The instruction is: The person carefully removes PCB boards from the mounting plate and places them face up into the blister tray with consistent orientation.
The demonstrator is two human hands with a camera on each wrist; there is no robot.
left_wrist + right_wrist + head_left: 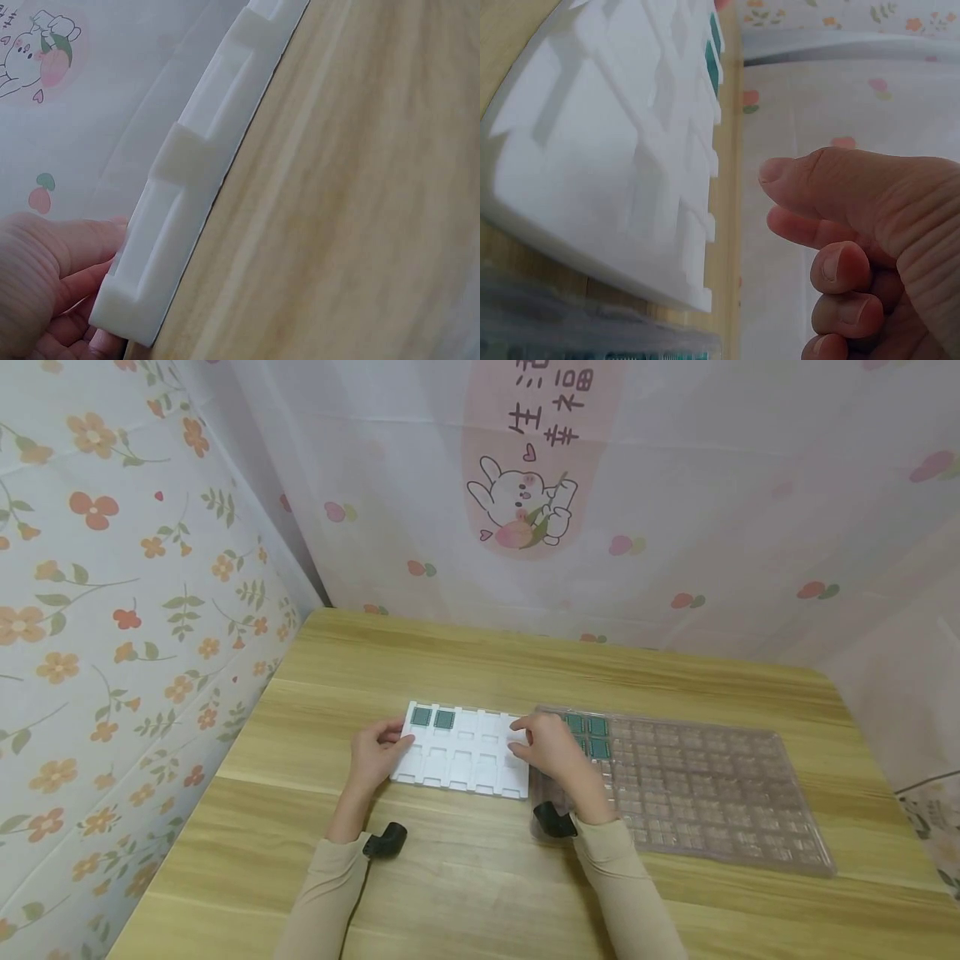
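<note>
A white plastic tray (460, 767) with two rows of shallow pockets lies on the table; two green square chips (444, 719) sit in its back row at the left. My left hand (375, 753) grips the tray's left end; the left wrist view shows the thumb and fingers at its corner. Over the tray's right end hovers my right hand (555, 745), thumb and index fingertip apart with nothing between them. Its other fingers (841, 268) are curled in the right wrist view. Several more green chips (597, 727) lie in a clear plastic tray (705, 777), partly hidden by the right hand.
The clear tray stretches along the right of the wooden table (442, 885), close beside the white one. Black wrist devices (386, 841) sit at both sleeves. Patterned cloth (390, 485) hangs behind and to the left of the table.
</note>
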